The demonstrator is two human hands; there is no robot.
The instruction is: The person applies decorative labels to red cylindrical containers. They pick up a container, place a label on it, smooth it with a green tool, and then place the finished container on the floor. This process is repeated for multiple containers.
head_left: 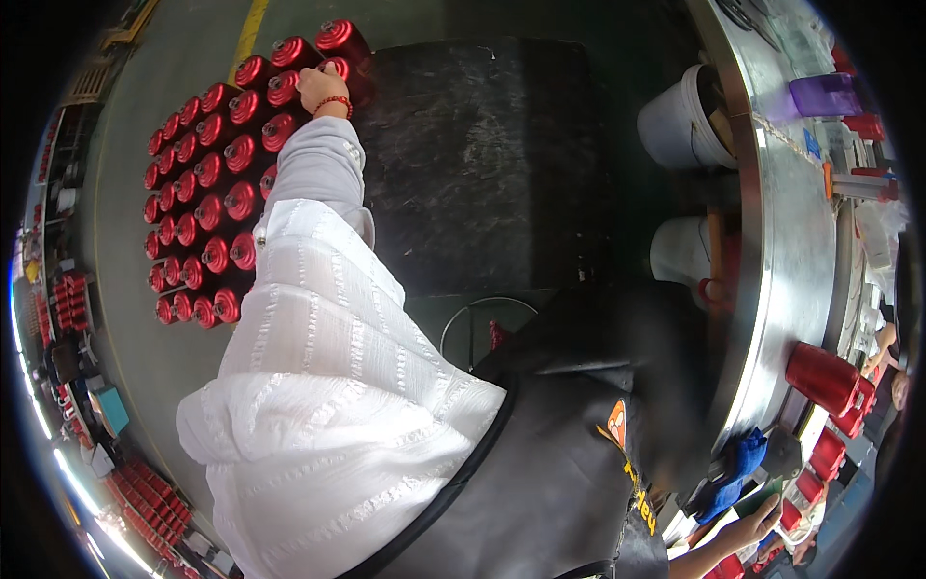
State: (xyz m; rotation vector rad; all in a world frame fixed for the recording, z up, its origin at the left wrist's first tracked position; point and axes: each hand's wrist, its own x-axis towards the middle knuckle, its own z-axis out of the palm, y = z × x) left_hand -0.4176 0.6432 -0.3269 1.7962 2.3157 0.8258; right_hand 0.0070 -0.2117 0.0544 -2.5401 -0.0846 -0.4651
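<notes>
My left arm, in a white sleeve, stretches far out to the upper left. At its end my left hand, with a red beaded band at the wrist, is closed on the top of a glossy red metal cylinder. That cylinder stands at the near right corner of a block of similar red cylinders, set in rows, with small metal fittings on their tops. My fingers partly hide the fitting under them. My right hand does not show.
Right of the cylinders lies a scuffed black flat surface. A metal-edged workbench runs down the right, with white buckets beneath and red cylinders on it. Another person's bare hand reaches in at lower right, near a blue cloth.
</notes>
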